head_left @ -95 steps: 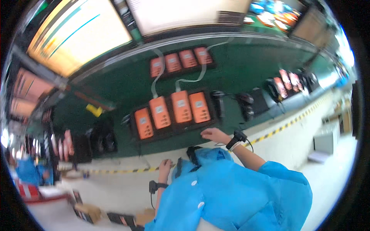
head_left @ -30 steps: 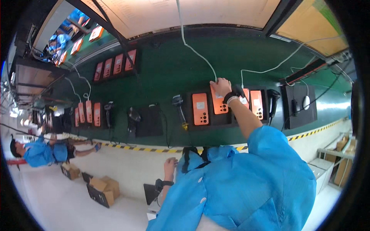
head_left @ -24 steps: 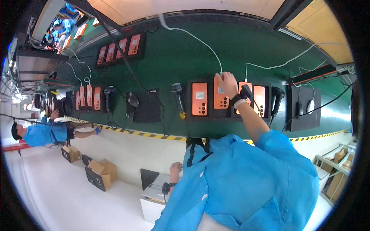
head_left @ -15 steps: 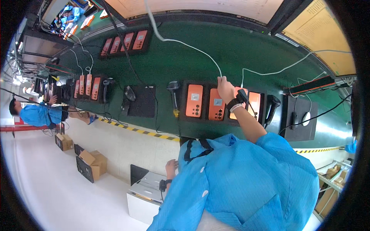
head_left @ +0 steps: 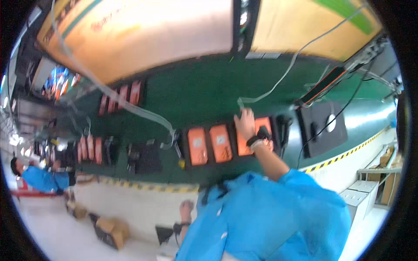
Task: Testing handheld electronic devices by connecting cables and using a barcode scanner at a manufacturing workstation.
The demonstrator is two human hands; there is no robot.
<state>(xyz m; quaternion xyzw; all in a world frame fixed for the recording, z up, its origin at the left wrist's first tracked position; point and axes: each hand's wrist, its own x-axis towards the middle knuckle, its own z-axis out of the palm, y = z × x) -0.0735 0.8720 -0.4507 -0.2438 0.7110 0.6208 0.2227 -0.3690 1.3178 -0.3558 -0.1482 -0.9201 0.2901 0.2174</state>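
My right hand (head_left: pixel 245 123) is over the top end of an orange phone (head_left: pixel 244 145) in a black tray on the green bench. Its fingers are closed at the end of a white cable (head_left: pixel 278 85). Two more orange phones, one (head_left: pixel 220 143) beside my hand and another (head_left: pixel 197 146) farther left, lie face down with pale labels. A fourth phone (head_left: pixel 263 125) is on the right, partly behind my wrist. My left hand (head_left: pixel 186 209) hangs below the bench edge, smeared by motion, near no phone.
A second white cable (head_left: pixel 130 108) droops across the left toward a handheld scanner (head_left: pixel 176 145). Another black scanner (head_left: pixel 285 130) stands right of the tray. Farther right, a white mouse (head_left: pixel 331 123) lies on a dark mat (head_left: pixel 320 141). A co-worker (head_left: pixel 41 178) in blue is far left.
The view has shifted. My right hand has let go of the left white cable, which now hangs near the scanner, and has moved right to the other cable's end.
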